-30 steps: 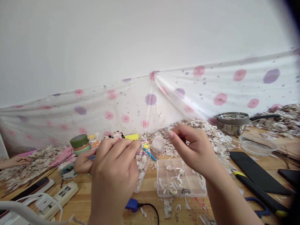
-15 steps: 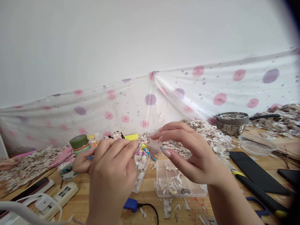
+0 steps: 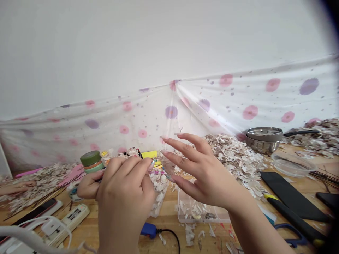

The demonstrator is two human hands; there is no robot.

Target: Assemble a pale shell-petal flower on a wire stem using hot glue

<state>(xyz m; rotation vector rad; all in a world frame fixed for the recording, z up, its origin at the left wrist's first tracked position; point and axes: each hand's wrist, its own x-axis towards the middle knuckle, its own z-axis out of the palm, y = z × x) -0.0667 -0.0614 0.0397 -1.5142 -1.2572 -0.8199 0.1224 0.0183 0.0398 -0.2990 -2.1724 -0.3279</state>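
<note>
My left hand (image 3: pixel 124 187) is closed, palm turned away, its thumb stretched left and its fingertips pinched together. Whatever it grips is mostly hidden behind the fingers; a thin purple-pink strip and a brownish, blurred piece show just right of the fingertips. My right hand (image 3: pixel 198 169) is open with the fingers spread, its thumb tip close to that brownish piece. Whether the thumb touches it, I cannot tell. Below the right hand lies a clear compartment box (image 3: pixel 182 219) with pale flakes in it. Another heap of pale flakes (image 3: pixel 158 190) sits beside the left hand.
Large piles of pale flakes (image 3: pixel 233 158) lie behind. Metal bowls (image 3: pixel 263 141), a clear dish (image 3: pixel 293 165), a black slab (image 3: pixel 293 197) and blue-handled scissors (image 3: pixel 293 240) are on the right. A power strip (image 3: pixel 69 222), a green-lidded jar (image 3: pixel 90 160) and another person's hand (image 3: pixel 18 187) are left.
My right hand's fingers have spread and straightened, and the hand has shifted slightly left. My left hand has moved a little left and stays closed.
</note>
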